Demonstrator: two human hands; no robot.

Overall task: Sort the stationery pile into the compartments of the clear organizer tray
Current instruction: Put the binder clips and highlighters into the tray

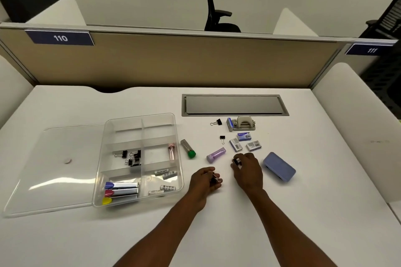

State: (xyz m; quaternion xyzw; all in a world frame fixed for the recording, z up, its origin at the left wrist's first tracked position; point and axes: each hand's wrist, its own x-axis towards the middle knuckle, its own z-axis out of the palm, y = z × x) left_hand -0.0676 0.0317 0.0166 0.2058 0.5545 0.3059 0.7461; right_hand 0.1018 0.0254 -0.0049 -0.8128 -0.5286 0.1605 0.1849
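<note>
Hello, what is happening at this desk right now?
A person is sorting stationery into a clear plastic organizer tray. The left hand holds a small black binder clip, and the right hand pinches another black binder clip on the white desk. The tray already holds clips, highlighters and batteries. Small staple boxes, a purple tube and a green-capped tube lie outside.

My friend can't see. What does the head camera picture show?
Two hands each pinch a black binder clip: left hand, right hand. A clear organizer tray at left holds clips, highlighters and batteries; staple boxes lie loose on the white desk.
</note>
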